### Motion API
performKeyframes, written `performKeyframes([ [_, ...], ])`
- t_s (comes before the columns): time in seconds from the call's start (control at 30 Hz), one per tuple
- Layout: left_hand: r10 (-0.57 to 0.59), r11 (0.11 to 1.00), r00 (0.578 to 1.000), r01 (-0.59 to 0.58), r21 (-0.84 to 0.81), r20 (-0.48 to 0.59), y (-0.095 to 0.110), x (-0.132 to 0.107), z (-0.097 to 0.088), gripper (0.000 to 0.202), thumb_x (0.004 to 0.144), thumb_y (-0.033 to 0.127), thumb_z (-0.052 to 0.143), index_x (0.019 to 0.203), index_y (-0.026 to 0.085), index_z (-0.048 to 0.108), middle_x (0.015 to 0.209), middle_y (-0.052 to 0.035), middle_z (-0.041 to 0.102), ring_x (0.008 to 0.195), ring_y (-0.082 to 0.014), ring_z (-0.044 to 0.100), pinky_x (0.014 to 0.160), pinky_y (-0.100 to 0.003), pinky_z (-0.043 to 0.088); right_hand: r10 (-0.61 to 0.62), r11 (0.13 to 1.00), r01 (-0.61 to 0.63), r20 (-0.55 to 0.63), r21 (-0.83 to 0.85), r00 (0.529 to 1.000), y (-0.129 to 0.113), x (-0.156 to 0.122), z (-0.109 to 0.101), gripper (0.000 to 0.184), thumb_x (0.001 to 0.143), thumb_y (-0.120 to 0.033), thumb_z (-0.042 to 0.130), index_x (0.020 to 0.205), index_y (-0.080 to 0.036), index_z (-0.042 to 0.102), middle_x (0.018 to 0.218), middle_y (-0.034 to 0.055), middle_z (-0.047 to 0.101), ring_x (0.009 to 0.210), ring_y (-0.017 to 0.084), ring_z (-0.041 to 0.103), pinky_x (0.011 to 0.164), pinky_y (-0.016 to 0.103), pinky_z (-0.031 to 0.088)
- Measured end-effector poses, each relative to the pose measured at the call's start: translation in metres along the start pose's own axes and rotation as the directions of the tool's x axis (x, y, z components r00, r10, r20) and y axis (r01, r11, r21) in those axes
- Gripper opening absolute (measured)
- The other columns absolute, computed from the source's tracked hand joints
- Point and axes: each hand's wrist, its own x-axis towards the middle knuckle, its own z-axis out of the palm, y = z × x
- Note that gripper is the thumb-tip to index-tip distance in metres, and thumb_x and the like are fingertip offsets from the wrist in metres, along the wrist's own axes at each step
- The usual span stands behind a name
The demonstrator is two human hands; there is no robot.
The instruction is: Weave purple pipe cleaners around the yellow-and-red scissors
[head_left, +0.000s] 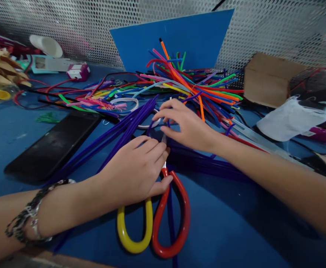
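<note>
My left hand [136, 167] lies over the middle of a pair of scissors [184, 208] with one red and one yellow handle. Its fingers are curled together, and the thumb rests by the red handle; whatever they pinch is hidden. Just beyond it, my right hand [188, 124] hovers with curved fingers, thumb and fingertips apart. Between the hands the metal blades show in part. Purple pipe cleaners [132, 124] lie in a bundle beside my left hand, and more purple pipe cleaners [207, 165] pass beneath my right forearm. One purple stem runs through the red handle loop.
A black phone [54, 145] lies at the left. Behind the hands are a heap of coloured pipe cleaners [191, 87], a white ring [124, 101] and a blue board [174, 35]. A cardboard box [269, 80] and a white cup-shaped piece [291, 117] stand at the right.
</note>
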Motion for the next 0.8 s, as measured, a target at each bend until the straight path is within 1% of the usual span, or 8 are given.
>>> performKeyframes([
  [0.07, 0.000, 1.000, 1.000, 0.000, -0.018, -0.005, 0.000, 0.000, 0.000, 0.043, 0.088, 0.035, 0.037, 0.101, 0.007, 0.066, 0.097, -0.0124, 0.067, 0.088, -0.0239, 0.058, 0.080, -0.036, 0.044, -0.002, 0.998, 0.003, 0.008, -0.059, 1.000, -0.004, -0.014, -0.009, 0.018, 0.080, -0.013, 0.051, 0.096, -0.013, 0.060, 0.103, 0.0099, 0.052, 0.095, 0.018, 0.051, 0.082, 0.031, 0.041],
  [0.17, -0.016, 0.997, 1.000, 0.016, -0.082, 0.005, -0.002, 0.001, 0.001, 0.039, 0.087, 0.033, 0.039, 0.100, 0.008, 0.066, 0.098, -0.0116, 0.066, 0.090, -0.0240, 0.058, 0.083, -0.037, 0.045, 0.019, 1.000, -0.015, 0.173, -0.027, 0.985, -0.009, -0.034, -0.015, 0.013, 0.082, -0.016, 0.053, 0.092, -0.014, 0.060, 0.089, 0.0061, 0.057, 0.082, 0.015, 0.054, 0.073, 0.027, 0.043],
  [0.2, -0.024, 0.993, 1.000, 0.026, -0.112, 0.016, -0.003, 0.001, 0.002, 0.038, 0.087, 0.032, 0.040, 0.100, 0.008, 0.066, 0.098, -0.0114, 0.066, 0.089, -0.0240, 0.058, 0.081, -0.036, 0.045, 0.028, 1.000, -0.026, 0.215, -0.014, 0.976, -0.009, -0.039, -0.016, 0.013, 0.082, -0.015, 0.052, 0.092, -0.014, 0.060, 0.086, 0.0052, 0.058, 0.079, 0.015, 0.055, 0.070, 0.026, 0.044],
  [0.27, -0.048, 0.981, 0.998, 0.055, -0.186, 0.044, -0.008, 0.002, 0.004, 0.035, 0.087, 0.031, 0.041, 0.102, 0.010, 0.065, 0.097, -0.0103, 0.064, 0.086, -0.0228, 0.059, 0.075, -0.035, 0.047, 0.041, 0.999, -0.041, 0.243, -0.005, 0.969, -0.009, -0.046, -0.015, 0.015, 0.083, -0.011, 0.050, 0.093, -0.014, 0.060, 0.084, 0.0047, 0.060, 0.076, 0.014, 0.056, 0.068, 0.025, 0.044],
  [0.43, -0.096, 0.909, 0.992, 0.123, -0.399, 0.085, -0.020, 0.004, 0.012, 0.029, 0.091, 0.028, 0.040, 0.103, 0.019, 0.065, 0.099, -0.0047, 0.061, 0.078, -0.0150, 0.060, 0.065, -0.026, 0.046, 0.044, 0.999, -0.045, 0.171, 0.000, 0.984, -0.005, -0.050, -0.010, 0.020, 0.080, -0.005, 0.049, 0.092, -0.013, 0.063, 0.081, 0.0048, 0.063, 0.074, 0.013, 0.057, 0.066, 0.023, 0.044],
  [0.57, -0.114, 0.841, 0.989, 0.148, -0.520, 0.098, -0.027, 0.008, 0.017, 0.026, 0.091, 0.025, 0.042, 0.101, 0.020, 0.065, 0.096, -0.0032, 0.059, 0.079, -0.0120, 0.059, 0.068, -0.022, 0.044, 0.075, 0.996, -0.080, 0.128, 0.036, 0.989, -0.002, -0.053, -0.006, 0.020, 0.080, -0.006, 0.049, 0.091, -0.013, 0.064, 0.080, 0.0048, 0.062, 0.072, 0.012, 0.057, 0.064, 0.022, 0.044],
  [0.67, -0.122, 0.817, 0.988, 0.157, -0.556, 0.100, -0.032, 0.012, 0.018, 0.025, 0.091, 0.023, 0.043, 0.097, 0.018, 0.066, 0.092, -0.0031, 0.058, 0.081, -0.0115, 0.058, 0.069, -0.020, 0.043, 0.101, 0.992, -0.110, 0.118, 0.064, 0.988, -0.003, -0.055, -0.004, 0.021, 0.079, -0.005, 0.048, 0.090, -0.013, 0.065, 0.080, 0.0044, 0.060, 0.070, 0.011, 0.056, 0.064, 0.022, 0.044],
  [0.8, -0.119, 0.820, 0.983, 0.176, -0.545, 0.138, -0.037, 0.016, 0.018, 0.022, 0.088, 0.021, 0.045, 0.096, 0.018, 0.066, 0.081, -0.0016, 0.058, 0.075, -0.0118, 0.057, 0.064, -0.020, 0.041, 0.117, 0.987, -0.129, 0.123, 0.092, 0.985, -0.003, -0.055, -0.003, 0.023, 0.078, -0.002, 0.046, 0.088, -0.013, 0.065, 0.081, 0.0048, 0.060, 0.073, 0.011, 0.057, 0.066, 0.023, 0.045],
])
